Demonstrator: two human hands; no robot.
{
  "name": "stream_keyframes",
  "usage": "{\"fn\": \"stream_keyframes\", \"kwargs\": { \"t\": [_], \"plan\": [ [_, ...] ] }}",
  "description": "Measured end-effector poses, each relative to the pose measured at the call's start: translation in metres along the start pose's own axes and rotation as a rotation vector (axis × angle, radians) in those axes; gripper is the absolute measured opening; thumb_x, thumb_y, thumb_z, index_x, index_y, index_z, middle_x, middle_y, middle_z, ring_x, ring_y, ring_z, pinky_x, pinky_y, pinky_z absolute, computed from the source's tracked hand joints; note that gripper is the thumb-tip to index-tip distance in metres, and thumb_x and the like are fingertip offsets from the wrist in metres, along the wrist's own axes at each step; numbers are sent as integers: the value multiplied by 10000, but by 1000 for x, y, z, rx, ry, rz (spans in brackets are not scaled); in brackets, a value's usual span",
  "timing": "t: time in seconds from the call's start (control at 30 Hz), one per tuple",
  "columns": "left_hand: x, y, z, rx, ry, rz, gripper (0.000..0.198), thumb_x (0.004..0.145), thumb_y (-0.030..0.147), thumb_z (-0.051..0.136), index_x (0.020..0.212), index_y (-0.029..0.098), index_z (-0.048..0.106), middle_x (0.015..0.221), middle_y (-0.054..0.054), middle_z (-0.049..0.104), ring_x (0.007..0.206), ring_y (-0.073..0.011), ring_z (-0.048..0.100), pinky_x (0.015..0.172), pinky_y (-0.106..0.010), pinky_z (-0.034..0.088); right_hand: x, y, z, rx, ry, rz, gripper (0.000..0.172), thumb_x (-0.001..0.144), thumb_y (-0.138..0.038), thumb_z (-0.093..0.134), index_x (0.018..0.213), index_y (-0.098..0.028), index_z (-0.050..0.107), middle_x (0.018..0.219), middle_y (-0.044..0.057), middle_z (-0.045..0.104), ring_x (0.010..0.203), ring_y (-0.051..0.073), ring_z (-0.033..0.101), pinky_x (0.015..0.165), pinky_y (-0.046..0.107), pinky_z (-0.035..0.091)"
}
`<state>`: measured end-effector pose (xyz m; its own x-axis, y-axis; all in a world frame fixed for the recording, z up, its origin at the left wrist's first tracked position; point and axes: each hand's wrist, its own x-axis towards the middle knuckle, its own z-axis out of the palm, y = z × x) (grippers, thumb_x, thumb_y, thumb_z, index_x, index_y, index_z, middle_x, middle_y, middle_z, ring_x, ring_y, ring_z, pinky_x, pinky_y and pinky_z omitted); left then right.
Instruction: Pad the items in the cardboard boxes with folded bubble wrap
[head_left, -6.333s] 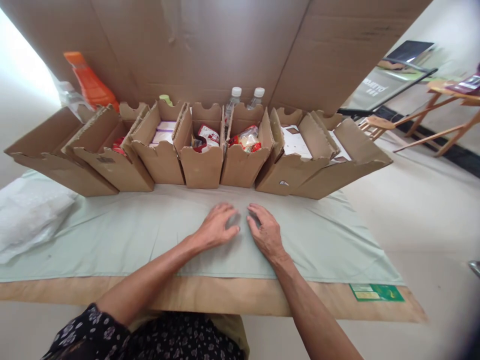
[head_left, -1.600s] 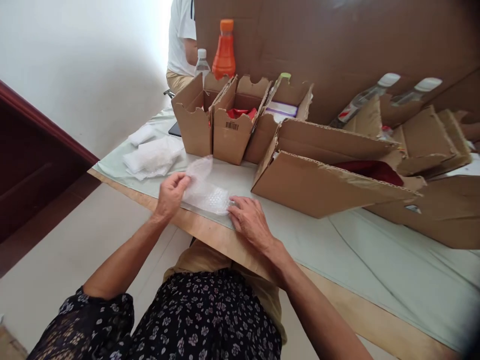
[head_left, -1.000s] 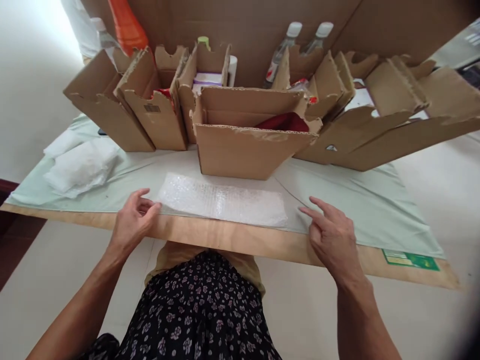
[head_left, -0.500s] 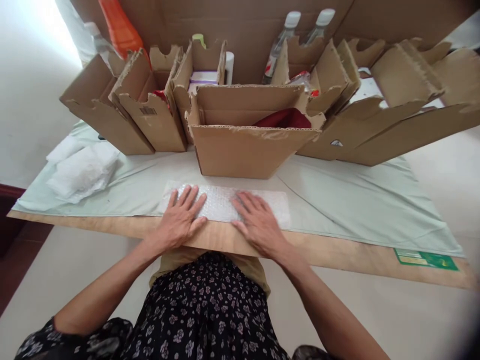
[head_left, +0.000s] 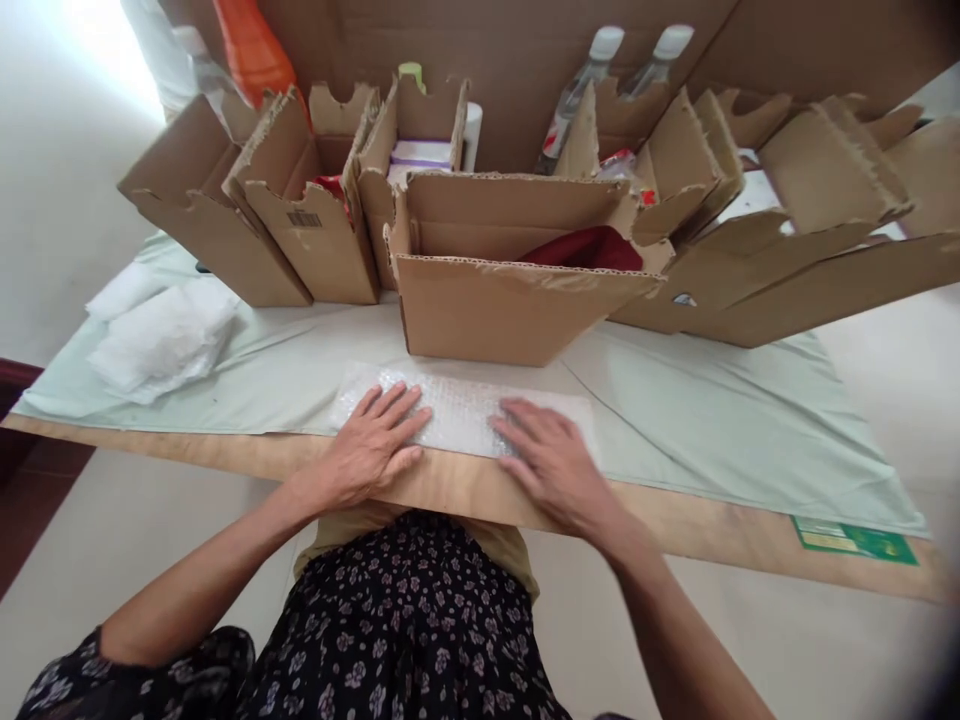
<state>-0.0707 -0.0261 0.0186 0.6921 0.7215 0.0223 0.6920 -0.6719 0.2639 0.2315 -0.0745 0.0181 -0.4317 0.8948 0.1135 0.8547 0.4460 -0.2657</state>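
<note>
Bubble wrap (head_left: 457, 412) lies in a long, narrow strip along the front of the bench (head_left: 457, 487), spread flat on the pale green cloth (head_left: 720, 430) close to the bare wooden edge. It is clear and colourless, turning whitish where the bubbles crowd together, with small bright glints across its bumpy face; the sheet is thin enough that its right end nearly melts into the cloth. Both hands are laid on it palm down and hold nothing between the fingers — the left hand (head_left: 376, 440) with fingers spread near the left end, the right hand (head_left: 551, 452) slightly blurred, fingers loosely parted, toward the right end. Between them a stretch of the strip shows uncovered. Just behind it stands an open cardboard box (head_left: 480, 312) with something dark red (head_left: 589, 250) inside — well to the left sits a heap of whitish wrapping (head_left: 169, 338).
</note>
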Motion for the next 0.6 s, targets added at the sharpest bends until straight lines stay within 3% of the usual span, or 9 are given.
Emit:
{"fn": "stream_keyframes", "kwargs": {
  "t": [0.1,0.2,0.3,0.4,0.5,0.6],
  "plan": [
    [-21,-18,-16,-16,37,-79,446,1044,397,474,1442,248,608,1624,-113,500,1551,-348,382,1278,-595,277,-56,58,-13,-150,168,259,420,1037,-410,500,1339,-184,682,1415,212,659,1305,406,619,1020,618,513],
    [-31,-32,-26,43,242,-259,421,1010,426,506,1339,219,669,1543,-167,567,1505,-404,426,1235,-636,310,-84,86,-30,-245,343,429,395,1034,-419,494,1229,-161,723,1255,235,729,1187,414,677,986,606,525],
    [-29,-37,-23,126,386,-445,471,936,513,599,1247,171,693,1485,-231,582,1464,-481,437,1183,-694,322,-64,78,-32,-190,358,385,411,1015,-412,523,1328,-187,664,1337,187,703,1237,363,660,1027,564,515],
    [-25,-31,-13,141,351,-488,461,877,531,666,1150,162,706,1442,-244,602,1438,-501,449,1163,-711,325,-21,62,-18,-136,229,309,473,998,-428,530,1372,-156,629,1407,196,663,1278,364,631,1004,543,524],
    [-23,-20,-2,88,367,-485,287,879,417,651,1061,200,691,1431,-198,623,1431,-449,474,1160,-658,365,3,52,-6,-114,168,297,364,983,-390,523,1186,-148,704,1394,205,667,1253,371,638,961,530,535],
    [-21,-12,-3,-46,384,-501,149,884,317,583,955,214,663,1283,-166,704,1253,-377,622,1078,-561,465,-2,42,-8,-24,196,277,259,976,-355,510,951,-186,704,1213,164,750,1104,325,704,913,478,552]
  ]
}}
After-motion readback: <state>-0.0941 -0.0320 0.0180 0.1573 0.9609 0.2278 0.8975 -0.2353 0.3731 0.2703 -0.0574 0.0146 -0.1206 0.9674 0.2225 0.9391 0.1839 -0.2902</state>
